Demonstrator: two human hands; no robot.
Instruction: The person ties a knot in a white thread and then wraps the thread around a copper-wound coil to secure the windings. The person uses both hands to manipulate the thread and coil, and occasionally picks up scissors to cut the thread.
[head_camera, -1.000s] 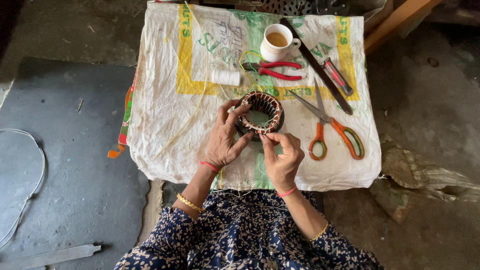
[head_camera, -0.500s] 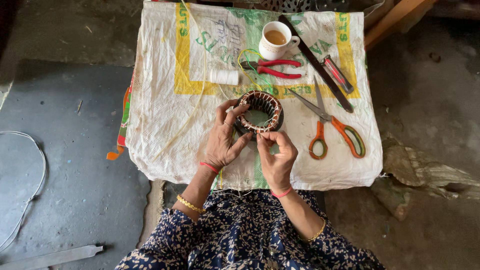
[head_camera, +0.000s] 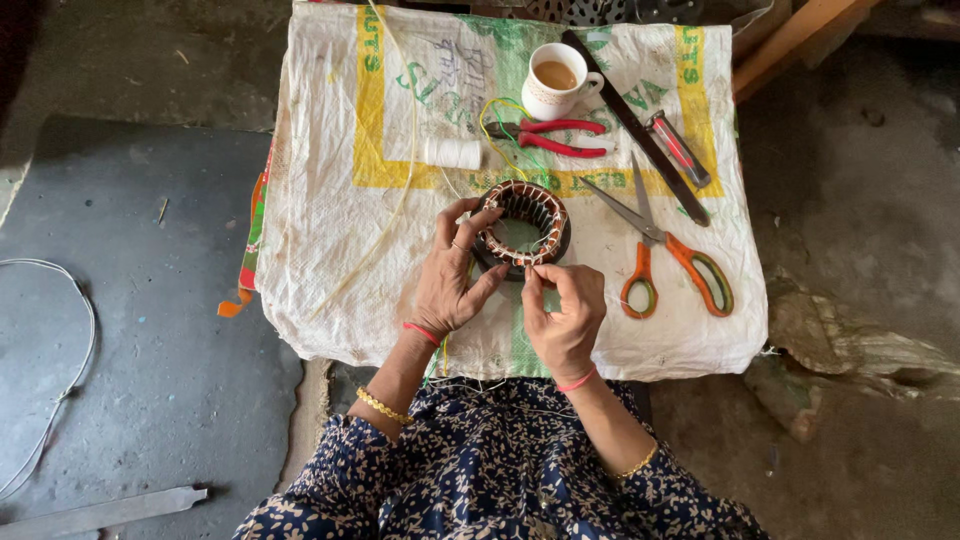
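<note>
The wound ring (head_camera: 522, 222) is a round metal core wrapped in copper-coloured wire, with a dark slotted inner wall and pale strips showing along its outer edge. It sits tilted above the middle of the cloth-covered table (head_camera: 320, 240), raised at its near side by both hands.

The left hand (head_camera: 452, 282) grips the ring's left side: fingers curled over the outer rim, thumb stretched underneath toward the near edge. The right hand (head_camera: 562, 312) is closed into a pinch at the ring's near rim, fingertips (head_camera: 533, 280) pressed together on a fine wire or strip there; what exactly is pinched is too small to tell.

Beyond the ring lie red-handled pliers (head_camera: 553, 137) with a loop of yellow-green wire, a white spool (head_camera: 452, 153) and a cup of tea (head_camera: 555, 83). Orange-handled scissors (head_camera: 668, 262) lie just right of the ring, open. A long dark flat bar (head_camera: 632, 126) and a red utility knife (head_camera: 679, 149) lie farther right.
</note>
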